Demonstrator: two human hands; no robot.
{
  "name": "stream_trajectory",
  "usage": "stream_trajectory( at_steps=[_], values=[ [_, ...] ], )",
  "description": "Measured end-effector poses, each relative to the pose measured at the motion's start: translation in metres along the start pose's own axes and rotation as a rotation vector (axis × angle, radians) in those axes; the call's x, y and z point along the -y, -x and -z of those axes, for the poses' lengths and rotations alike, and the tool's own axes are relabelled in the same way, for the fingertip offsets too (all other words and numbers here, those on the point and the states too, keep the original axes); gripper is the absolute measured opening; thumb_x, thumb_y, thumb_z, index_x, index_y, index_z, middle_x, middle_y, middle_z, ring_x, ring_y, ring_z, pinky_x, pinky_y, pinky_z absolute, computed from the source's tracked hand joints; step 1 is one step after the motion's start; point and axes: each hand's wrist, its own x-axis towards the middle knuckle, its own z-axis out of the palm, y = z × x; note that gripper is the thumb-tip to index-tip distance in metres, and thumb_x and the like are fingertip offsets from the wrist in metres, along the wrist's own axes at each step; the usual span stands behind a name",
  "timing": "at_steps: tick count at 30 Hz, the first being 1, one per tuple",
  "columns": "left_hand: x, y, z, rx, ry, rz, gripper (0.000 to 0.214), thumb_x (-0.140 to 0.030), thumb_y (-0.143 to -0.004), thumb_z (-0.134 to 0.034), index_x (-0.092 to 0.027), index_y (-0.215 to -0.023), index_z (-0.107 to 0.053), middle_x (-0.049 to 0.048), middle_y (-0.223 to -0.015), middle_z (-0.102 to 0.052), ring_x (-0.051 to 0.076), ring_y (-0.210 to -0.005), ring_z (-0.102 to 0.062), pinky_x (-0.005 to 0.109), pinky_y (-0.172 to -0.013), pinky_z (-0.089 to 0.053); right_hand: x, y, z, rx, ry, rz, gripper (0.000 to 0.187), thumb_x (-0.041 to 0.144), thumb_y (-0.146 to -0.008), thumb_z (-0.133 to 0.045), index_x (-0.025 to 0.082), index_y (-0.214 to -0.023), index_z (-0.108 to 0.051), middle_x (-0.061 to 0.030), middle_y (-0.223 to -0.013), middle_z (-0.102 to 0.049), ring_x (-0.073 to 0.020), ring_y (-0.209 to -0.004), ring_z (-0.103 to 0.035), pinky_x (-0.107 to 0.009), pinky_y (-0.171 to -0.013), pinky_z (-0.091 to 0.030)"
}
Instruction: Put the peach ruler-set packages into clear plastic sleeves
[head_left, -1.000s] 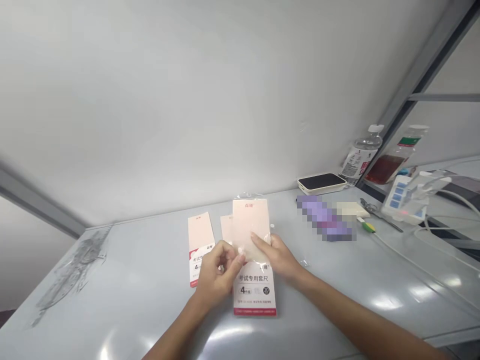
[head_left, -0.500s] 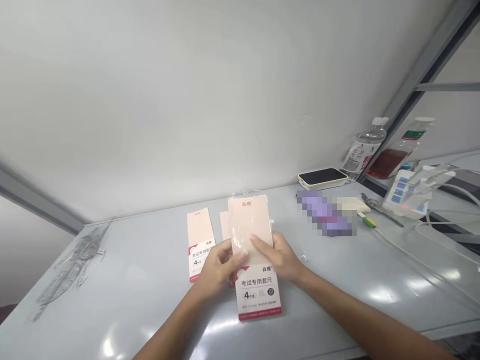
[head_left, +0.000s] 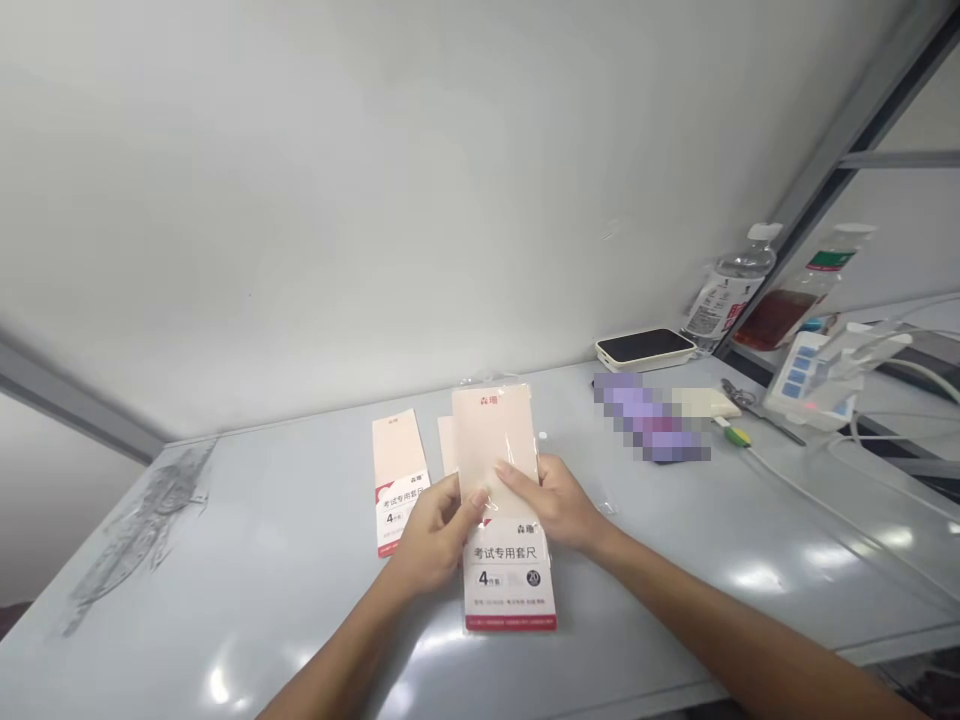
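Observation:
Between both hands I hold a ruler set package [head_left: 491,440], a pink and white card with a red bottom stripe inside a clear plastic sleeve. My left hand [head_left: 435,530] grips its left edge, thumb on the front. From the other side my right hand [head_left: 559,500] clasps it, thumb lying across the pink part. Left of my hands a similar package [head_left: 397,450] lies on the grey table [head_left: 285,560]. Another pink card [head_left: 447,440] peeks out behind the held one, mostly hidden.
At the back right lie a phone [head_left: 646,347], a blurred-out purple item [head_left: 645,415] and a white cable [head_left: 810,490]. A clear bottle [head_left: 727,295], a bottle of red liquid [head_left: 780,315] and a power strip [head_left: 810,385] stand beyond. A dark drawing [head_left: 142,530] marks the table's left.
The held package has tilted more upright and shifted slightly left, with both hands still on it. The package lying at left has not visibly moved on the table.

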Motion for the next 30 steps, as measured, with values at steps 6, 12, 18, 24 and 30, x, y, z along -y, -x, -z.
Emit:
stream_trajectory(
  at_steps=[6, 12, 18, 24, 30],
  values=[
    [0.007, -0.007, 0.003, -0.135, -0.095, 0.050, 0.030, -0.045, -0.079, -0.046, -0.016, -0.070, -0.049, -0.0004, -0.063, -0.054, 0.012, -0.056, -0.051, 0.022, -0.049, -0.037, 0.001, -0.007, 0.004, -0.025, 0.095, -0.013, 0.029, 0.045, -0.080, -0.049, 0.016, -0.081, -0.054, -0.0013, -0.066, -0.060, -0.0146, -0.058, -0.057, -0.025, -0.050, -0.043],
    [0.012, -0.016, 0.023, -0.389, -0.689, 0.143, 0.044, -0.059, -0.076, -0.038, -0.019, -0.061, -0.044, -0.0017, -0.053, -0.052, 0.012, -0.049, -0.048, 0.023, -0.047, -0.032, 0.002, -0.011, 0.020, -0.102, 0.627, -0.095, 0.035, 0.045, -0.080, -0.046, 0.021, -0.105, -0.049, 0.0024, -0.061, -0.059, -0.0159, -0.054, -0.057, -0.028, -0.053, -0.042],
    [0.005, -0.017, 0.054, -0.476, -1.160, 0.428, 0.060, -0.071, -0.070, -0.028, -0.017, -0.091, -0.046, 0.0098, -0.082, -0.061, 0.025, -0.070, -0.057, 0.030, -0.053, -0.034, 0.008, -0.019, 0.044, -0.352, 1.284, -0.192, 0.035, 0.045, -0.084, -0.034, 0.022, -0.101, -0.056, -0.0038, -0.077, -0.064, -0.0220, -0.073, -0.059, -0.031, -0.061, -0.038],
    [0.001, -0.016, 0.079, -0.395, -1.155, 0.662, 0.066, -0.074, -0.053, -0.046, -0.018, -0.089, -0.046, 0.0133, -0.093, -0.059, 0.028, -0.078, -0.058, 0.032, -0.057, -0.039, 0.012, -0.022, 0.073, -0.405, 1.480, -0.462, 0.054, 0.060, -0.074, -0.041, 0.012, -0.094, -0.056, -0.0152, -0.099, -0.057, -0.0286, -0.089, -0.056, -0.034, -0.063, -0.040],
    [0.002, -0.017, 0.081, -0.389, -1.092, 0.649, 0.061, -0.068, -0.051, -0.054, -0.019, -0.086, -0.043, 0.0109, -0.091, -0.061, 0.026, -0.074, -0.060, 0.032, -0.056, -0.039, 0.012, -0.022, 0.078, -0.389, 1.443, -0.521, 0.073, 0.067, -0.056, -0.056, 0.009, -0.100, -0.050, -0.0184, -0.102, -0.054, -0.0304, -0.090, -0.055, -0.034, -0.062, -0.041]
  ],
)
